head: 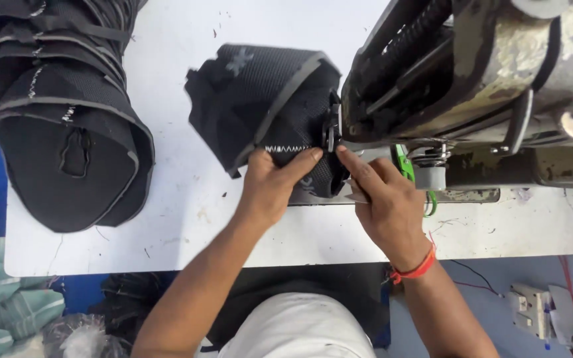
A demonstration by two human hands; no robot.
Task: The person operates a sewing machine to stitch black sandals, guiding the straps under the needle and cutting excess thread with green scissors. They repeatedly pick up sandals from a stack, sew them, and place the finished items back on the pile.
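The black mesh piece (266,106) is pinched by the left hand (270,185) (zigzag seam running toward the sewing machine (472,73)); right hand (386,205) fingers press it flat, gripping nothing.

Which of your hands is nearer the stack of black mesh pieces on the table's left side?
Left. The left hand grips the black mesh piece being sewn, on the side toward the stack. The right hand is farther off, beside the sewing machine.
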